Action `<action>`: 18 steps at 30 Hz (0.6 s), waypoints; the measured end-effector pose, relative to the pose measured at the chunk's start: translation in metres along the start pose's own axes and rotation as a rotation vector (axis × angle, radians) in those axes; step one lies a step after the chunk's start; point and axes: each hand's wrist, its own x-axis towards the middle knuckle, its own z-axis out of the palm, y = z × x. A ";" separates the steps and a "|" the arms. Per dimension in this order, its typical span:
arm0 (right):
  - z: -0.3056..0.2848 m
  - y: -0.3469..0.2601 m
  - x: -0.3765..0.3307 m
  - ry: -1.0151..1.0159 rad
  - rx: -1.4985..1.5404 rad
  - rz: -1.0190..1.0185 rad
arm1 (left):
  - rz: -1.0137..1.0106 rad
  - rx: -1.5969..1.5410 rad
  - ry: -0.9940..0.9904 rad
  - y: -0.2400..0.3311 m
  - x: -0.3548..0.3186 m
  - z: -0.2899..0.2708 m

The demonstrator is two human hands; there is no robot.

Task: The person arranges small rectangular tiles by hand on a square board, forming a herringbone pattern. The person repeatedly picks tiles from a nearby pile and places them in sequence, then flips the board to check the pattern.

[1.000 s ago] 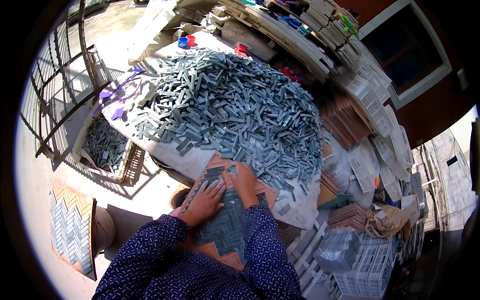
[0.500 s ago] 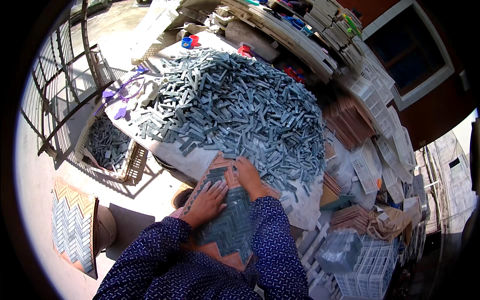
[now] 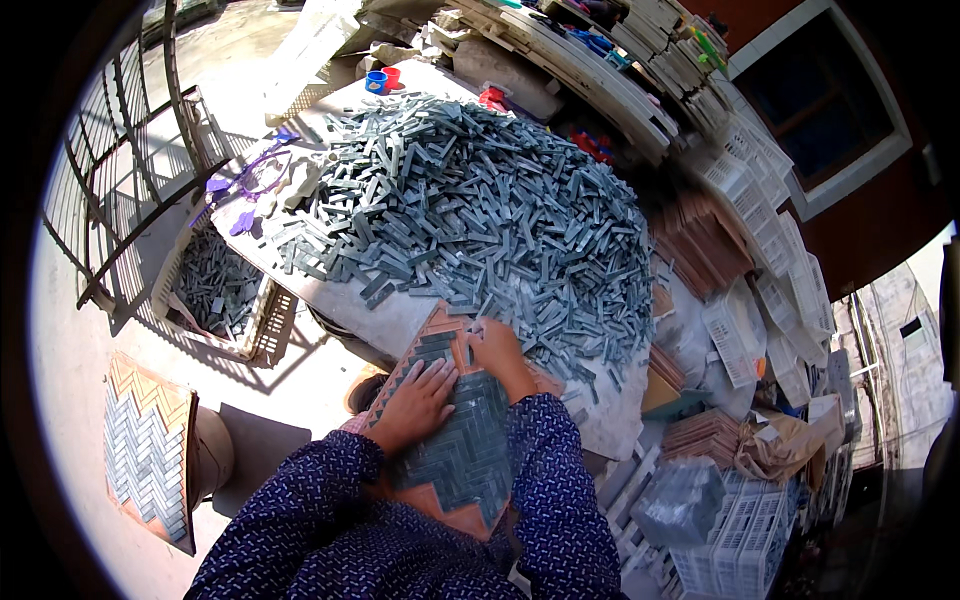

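An orange tray (image 3: 464, 520) with zigzag ends leans between me and the table edge. Dark grey-green strip tiles (image 3: 458, 435) fill most of it in a herringbone pattern, while its far end shows bare orange slots. My left hand (image 3: 415, 405) lies on the laid tiles at the left side, fingers stretched out. Near the tray's far right corner, my right hand (image 3: 500, 358) is closed with the fingertips bent down to the tray; what it pinches is hidden. Just beyond lies a big heap of loose strip tiles (image 3: 480, 200) on the table (image 3: 375, 325).
At left, a second tiled tray (image 3: 150, 440) rests on a bucket (image 3: 212, 455). A crate (image 3: 262, 325) of loose tiles stands by a metal railing (image 3: 130, 160). Orange trays (image 3: 700, 245) and white crates (image 3: 735, 530) are stacked at right. Two small cups (image 3: 376, 82) sit at the table's back.
My right hand has shifted slightly toward me and right, its fingers bent lower at the tray's far end. My left hand stays flat on the tiles.
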 end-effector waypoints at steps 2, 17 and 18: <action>0.009 -0.002 -0.003 -0.093 -0.023 0.075 | 0.002 -0.006 0.003 -0.003 -0.001 0.000; 0.035 -0.009 -0.039 0.175 -0.041 0.048 | 0.011 -0.002 -0.009 0.002 0.002 -0.002; 0.032 -0.008 -0.036 0.105 0.093 0.105 | 0.003 -0.004 -0.029 -0.001 0.002 -0.001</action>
